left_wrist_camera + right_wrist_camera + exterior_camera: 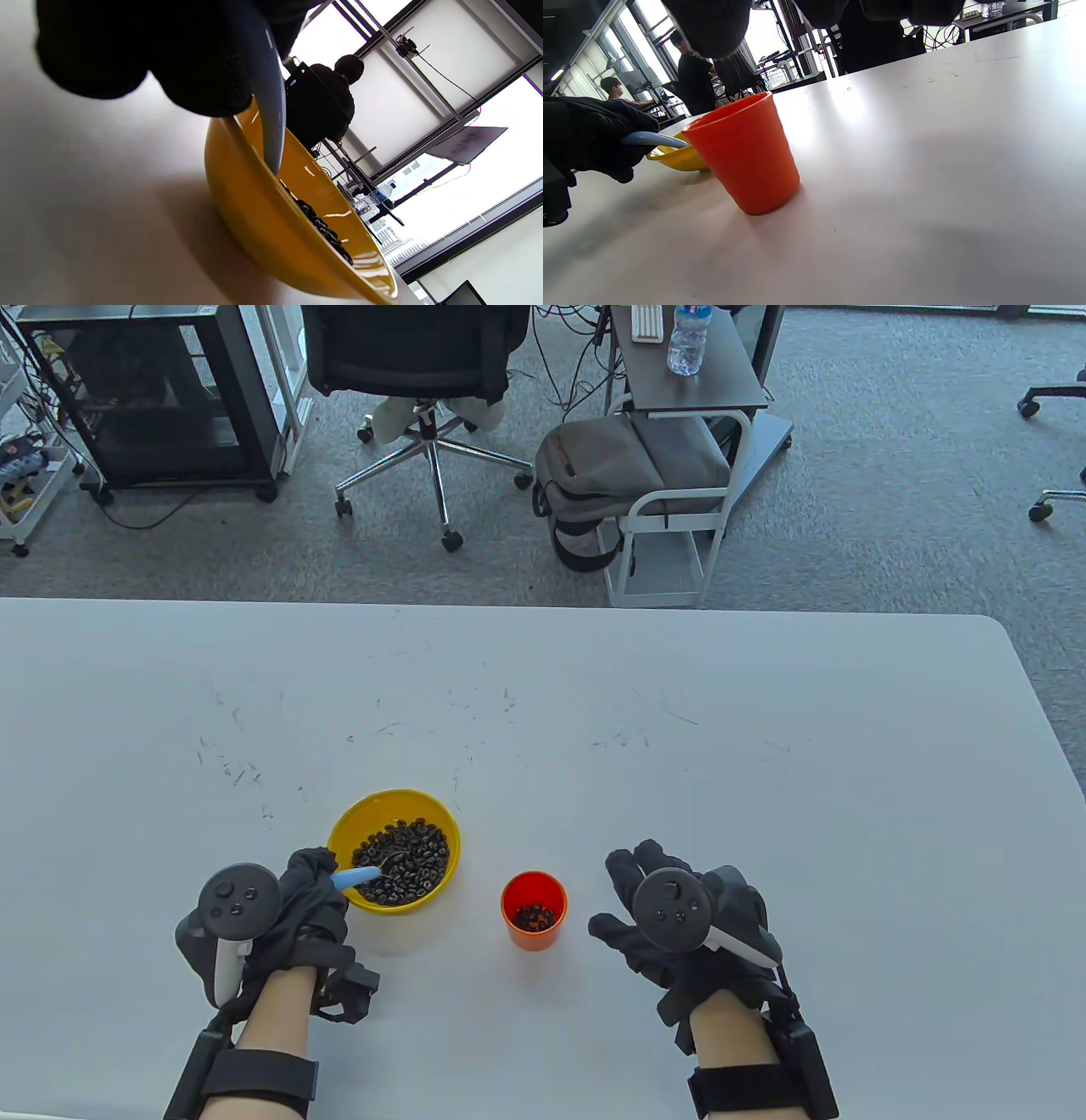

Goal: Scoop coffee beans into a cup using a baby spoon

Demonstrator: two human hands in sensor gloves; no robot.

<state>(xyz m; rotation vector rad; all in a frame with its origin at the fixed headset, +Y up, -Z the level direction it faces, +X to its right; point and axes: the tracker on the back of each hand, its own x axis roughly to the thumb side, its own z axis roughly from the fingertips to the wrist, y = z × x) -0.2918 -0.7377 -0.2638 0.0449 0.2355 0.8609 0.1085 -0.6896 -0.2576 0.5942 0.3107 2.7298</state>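
**Spoon in bowl, cup to its right: lift-and-carry geometry**

Left hand (280,912) grips the spoon (365,875) by its pale blue handle; fingers (199,63) are clamped round it. The handle runs from the hand up and to the right in the table view, over the near-left rim of the bowl (344,827), with the metal tip down among the beans (411,848). Whether the tip carries a load cannot be told; it is too small in the table view and hidden by the rim in the left wrist view.

The cup (533,935) stands upright on the worktop (679,712), to the right of the bowl and a little nearer the person, close but not touching. A thin layer of beans already lies in its bottom.

Key relation: the cup lies to the right of the spoon tip, roughly along the handle's own axis extended past the bowl's near-right rim. Judgement: the spoon must rise clear of that rim, stay level, then travel right to the cup mouth.

Right hand (679,929) rests on the worktop just right of the cup, fingers spread and holding nothing; it is the nearer hand to the cup and could steady it.

Room: open worktop between bowl and cup, and all edges lie well away. Risk, as judged: beans spilling at the bowl rim or missing the narrow cup mouth.
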